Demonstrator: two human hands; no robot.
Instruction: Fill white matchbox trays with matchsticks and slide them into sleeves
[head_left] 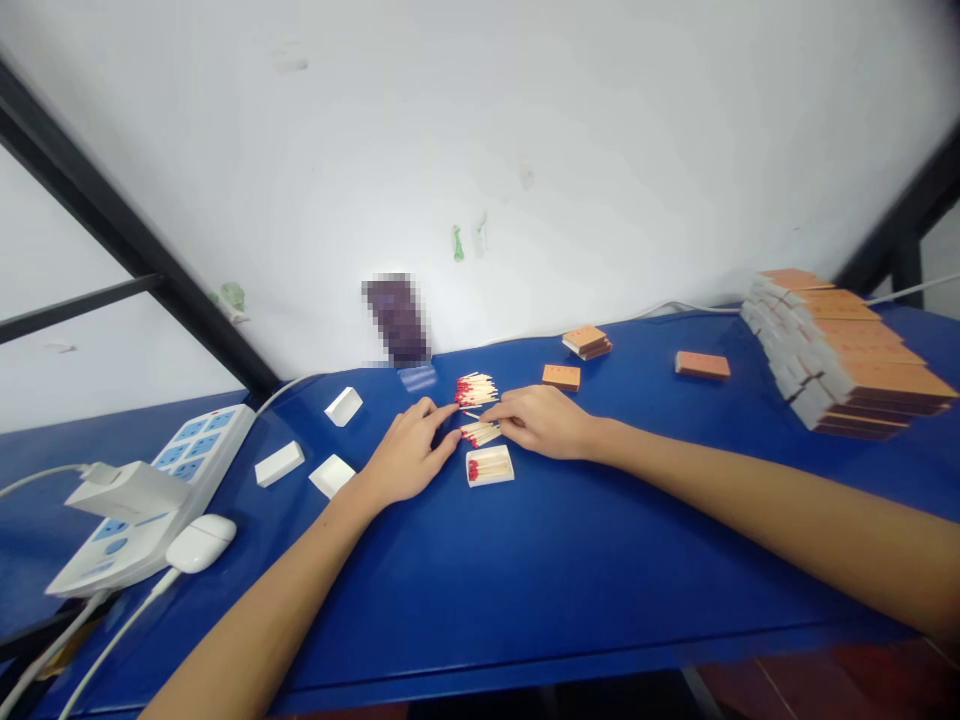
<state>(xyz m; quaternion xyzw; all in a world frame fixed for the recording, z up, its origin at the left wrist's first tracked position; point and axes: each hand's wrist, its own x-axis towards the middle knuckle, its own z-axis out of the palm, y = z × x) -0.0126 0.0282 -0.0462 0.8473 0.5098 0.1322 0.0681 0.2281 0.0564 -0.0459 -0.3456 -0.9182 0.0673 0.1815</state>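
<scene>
Loose red-headed matches lie in two groups on the blue table: an upper pile point(475, 389) and a smaller lower pile point(478, 434). My left hand point(411, 450) rests at their head ends, index finger and thumb apart, fingertips close to the red heads. At the stick ends, my right hand point(547, 422) has its fingers bent together; a single match point(472, 415) between the piles runs to its fingertips. Just nearer to me stands an open white matchbox tray point(491, 480) with several matches inside, heads to the left.
White empty trays point(345, 407) lie on the left, near a power strip point(191, 450) with a charger and cables. Orange matchboxes point(562, 377) sit behind my right hand; a large matchbox stack point(847, 350) stands far right. The wall borders the blue table point(600, 550).
</scene>
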